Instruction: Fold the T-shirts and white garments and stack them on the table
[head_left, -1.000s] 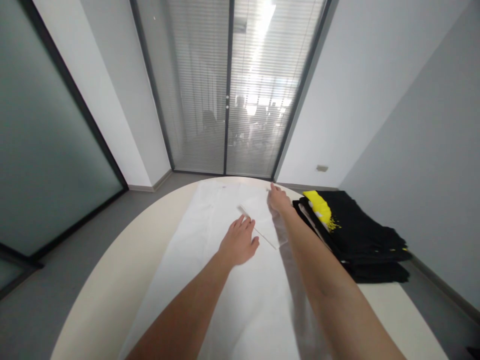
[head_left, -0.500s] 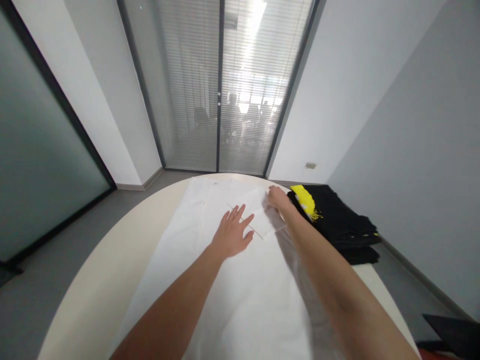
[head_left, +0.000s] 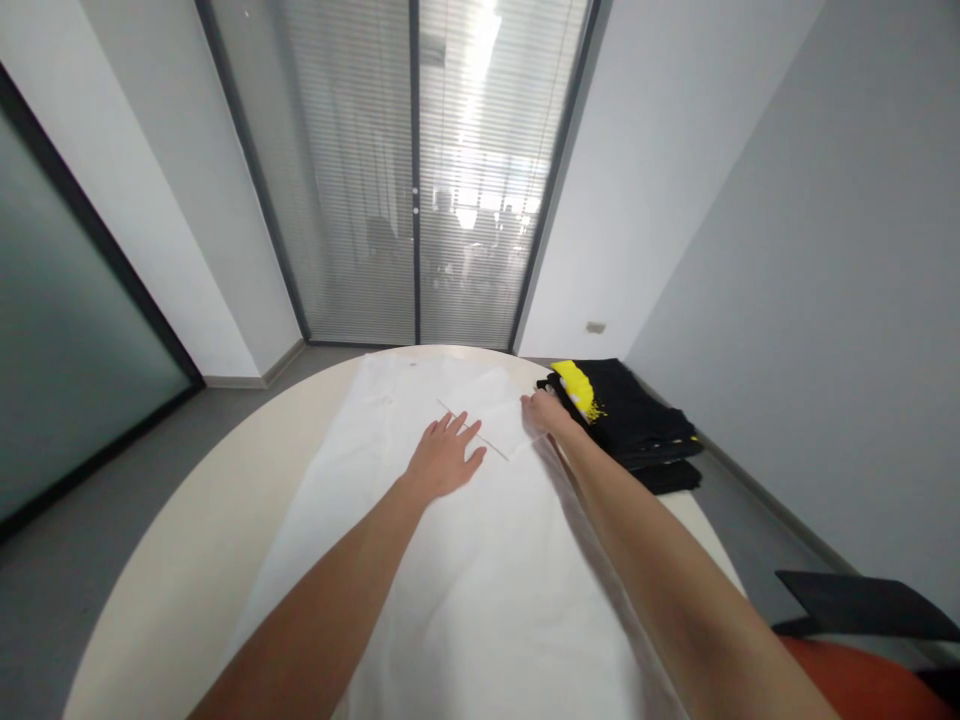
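Observation:
A white cloth garment (head_left: 480, 560) is spread lengthwise over the round table. My left hand (head_left: 444, 455) lies flat on it with fingers spread, beside a thin slanting line like a pocket edge. At the garment's far right edge, my right hand (head_left: 546, 412) has its fingers curled and closed on the fabric. The fingertips of that hand are partly hidden. Along the right forearm the cloth edge forms a shadowed fold.
Right of my right hand sits a stack of folded black clothes (head_left: 630, 415) with a yellow print on top. The pale tabletop (head_left: 202, 530) shows at left. A black and orange chair (head_left: 862, 620) stands at lower right. Glass doors (head_left: 420, 200) are beyond.
The view has shifted to the right, showing more of the chair. My right hand has drawn the garment's right edge straighter and flatter. My left hand stays flat on the cloth.

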